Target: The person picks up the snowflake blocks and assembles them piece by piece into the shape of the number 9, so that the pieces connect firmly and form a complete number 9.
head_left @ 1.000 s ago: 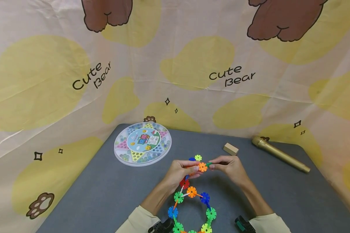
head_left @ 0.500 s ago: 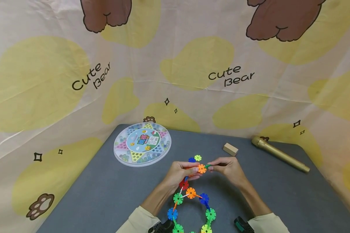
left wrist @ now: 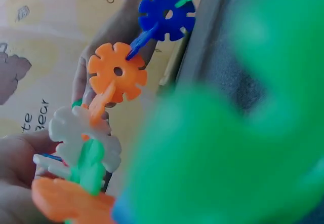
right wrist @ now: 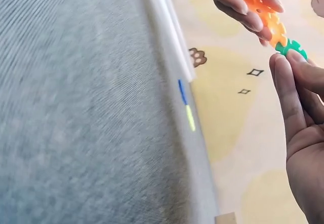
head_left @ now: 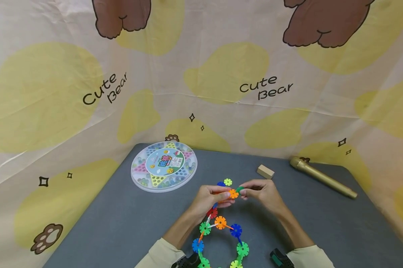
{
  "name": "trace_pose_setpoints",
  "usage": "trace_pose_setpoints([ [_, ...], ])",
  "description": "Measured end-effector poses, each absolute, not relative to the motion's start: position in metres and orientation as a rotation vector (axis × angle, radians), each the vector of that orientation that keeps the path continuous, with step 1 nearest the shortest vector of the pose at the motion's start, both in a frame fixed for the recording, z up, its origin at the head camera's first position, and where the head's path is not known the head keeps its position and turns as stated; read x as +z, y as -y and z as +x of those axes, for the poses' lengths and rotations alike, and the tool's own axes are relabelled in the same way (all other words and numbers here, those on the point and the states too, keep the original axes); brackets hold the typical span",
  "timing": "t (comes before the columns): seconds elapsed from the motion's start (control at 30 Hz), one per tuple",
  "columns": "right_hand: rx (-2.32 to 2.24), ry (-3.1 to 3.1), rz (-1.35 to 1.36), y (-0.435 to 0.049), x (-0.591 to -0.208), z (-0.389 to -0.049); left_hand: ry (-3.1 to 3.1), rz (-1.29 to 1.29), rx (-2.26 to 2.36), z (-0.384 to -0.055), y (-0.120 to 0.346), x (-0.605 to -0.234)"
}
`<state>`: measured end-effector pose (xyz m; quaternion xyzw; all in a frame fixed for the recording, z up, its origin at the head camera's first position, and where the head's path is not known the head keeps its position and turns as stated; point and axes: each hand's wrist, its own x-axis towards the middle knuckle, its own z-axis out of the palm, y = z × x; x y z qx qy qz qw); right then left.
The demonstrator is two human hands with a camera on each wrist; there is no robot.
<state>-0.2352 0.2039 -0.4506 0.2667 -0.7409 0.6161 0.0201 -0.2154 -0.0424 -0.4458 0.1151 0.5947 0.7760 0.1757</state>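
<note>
My left hand (head_left: pixel 202 201) pinches an orange snowflake disc (head_left: pixel 233 193) between thumb and fingers. From the other side, my right hand (head_left: pixel 265 191) holds a green snowflake disc (right wrist: pixel 294 48) by its edge; the green disc meets the orange one's rim. How deep their slots interlock, I cannot tell. A linked chain of discs runs down from my left hand through a red disc (head_left: pixel 212 212) to a ring of orange, blue, green and yellow discs, such as a blue disc (head_left: pixel 236 230). Blurred green discs fill much of the left wrist view, hiding part of that hand.
Beyond the hands, a loose blue disc (head_left: pixel 221 184) and a yellow-green disc (head_left: pixel 227 182) lie on the grey table (head_left: pixel 131 223). A round Chinese checkers set (head_left: pixel 164 166) is back left. A wooden block (head_left: pixel 265 171) and a gold microphone (head_left: pixel 323 178) lie back right.
Both hands stay nearly in place, with the same discs in their fingers. The green disc has tilted slightly against the orange disc and shows a little more of its face.
</note>
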Motion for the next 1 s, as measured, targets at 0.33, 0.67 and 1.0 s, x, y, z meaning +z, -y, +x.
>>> trace_pose_setpoints([
  [0.33,1.887,2.297,0.853,-0.2034,-0.4458,-0.2342,-1.700,0.284,2.200,-0.2137,0.0425,-0.4416],
  [0.67,1.916,2.297,0.875,-0.2037,-0.4443,-0.2332,-1.764,0.280,2.177,-0.2129,0.0440,-0.4408],
  [1.0,1.838,2.280,0.913,-0.1967,-0.4446,-0.2293,-1.770,0.235,2.212,-0.2116,0.0446,-0.4416],
])
